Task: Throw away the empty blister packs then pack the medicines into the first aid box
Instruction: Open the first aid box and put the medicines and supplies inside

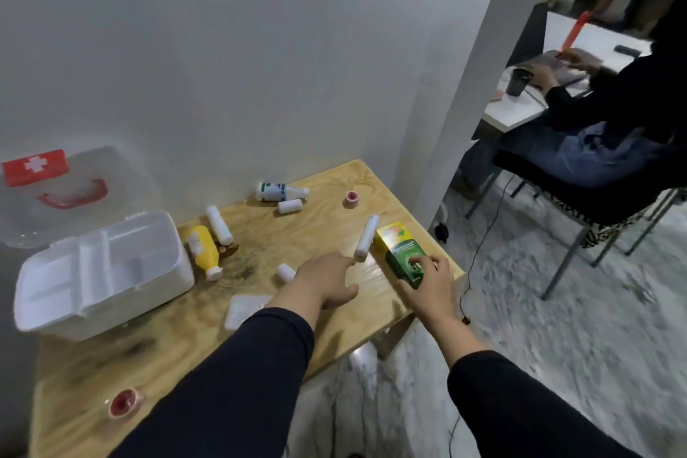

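My right hand [431, 284] grips the near end of a green and yellow medicine box [399, 251] lying near the table's right edge. My left hand [327, 281] reaches out with straight fingers, its fingertip at the lower end of a white tube [366, 238]. The white first aid box [100, 273] stands open at the left, its tray bare, its clear lid [55, 193] with a red handle leaning back. A yellow bottle [203, 251], another white tube [219, 225], a green-labelled white bottle [277, 191] and small white containers [290, 205] lie scattered. A white blister pack [243, 309] lies beside my left wrist.
The wooden table [178, 342] stands against a white wall. Two red tape rolls [350, 197] [122, 402] lie on it. To the right, another person [613, 104] sits on a chair [594, 204] at a white desk. A cable [479, 245] runs down over the marbled floor.
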Action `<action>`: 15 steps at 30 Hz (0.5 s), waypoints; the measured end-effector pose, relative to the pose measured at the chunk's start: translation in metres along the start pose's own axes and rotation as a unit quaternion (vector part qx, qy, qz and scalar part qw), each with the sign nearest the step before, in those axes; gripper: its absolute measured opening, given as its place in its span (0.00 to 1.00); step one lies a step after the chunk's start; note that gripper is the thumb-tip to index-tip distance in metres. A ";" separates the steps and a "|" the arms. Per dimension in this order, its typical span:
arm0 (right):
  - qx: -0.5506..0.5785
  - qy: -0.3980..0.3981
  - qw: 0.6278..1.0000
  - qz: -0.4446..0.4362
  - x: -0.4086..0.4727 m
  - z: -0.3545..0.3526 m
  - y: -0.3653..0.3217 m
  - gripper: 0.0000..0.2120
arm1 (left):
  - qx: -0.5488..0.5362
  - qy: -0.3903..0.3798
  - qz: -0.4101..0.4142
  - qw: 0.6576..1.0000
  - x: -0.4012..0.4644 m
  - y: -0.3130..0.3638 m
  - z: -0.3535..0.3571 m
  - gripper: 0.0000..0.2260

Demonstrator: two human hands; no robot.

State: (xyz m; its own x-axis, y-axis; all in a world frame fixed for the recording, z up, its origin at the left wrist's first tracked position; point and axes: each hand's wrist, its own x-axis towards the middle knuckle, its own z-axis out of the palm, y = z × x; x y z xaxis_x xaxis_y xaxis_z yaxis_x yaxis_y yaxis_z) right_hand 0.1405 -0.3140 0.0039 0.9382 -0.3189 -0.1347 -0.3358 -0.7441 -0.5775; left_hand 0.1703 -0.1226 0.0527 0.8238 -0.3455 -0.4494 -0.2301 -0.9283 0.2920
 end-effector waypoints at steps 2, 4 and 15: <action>0.026 0.016 1.000 0.004 0.004 0.000 0.007 0.18 | -0.003 -0.010 -0.011 1.000 0.005 0.003 0.004 0.27; 0.046 0.023 0.999 0.015 0.009 -0.010 0.009 0.18 | -0.007 -0.012 -0.026 1.000 0.008 0.002 0.003 0.27; -0.044 -0.001 0.989 -0.144 0.049 -0.074 -0.071 0.24 | -0.110 0.078 -0.115 0.984 -0.010 -0.024 -0.045 0.23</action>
State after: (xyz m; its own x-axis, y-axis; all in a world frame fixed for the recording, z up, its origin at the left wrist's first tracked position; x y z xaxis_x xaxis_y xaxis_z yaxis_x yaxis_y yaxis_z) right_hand 0.2037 -0.3207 0.0979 0.9961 -0.0849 0.0224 -0.0610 -0.8524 -0.5193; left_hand 0.1910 -0.0909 0.0883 0.9143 -0.0885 -0.3953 0.0754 -0.9216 0.3808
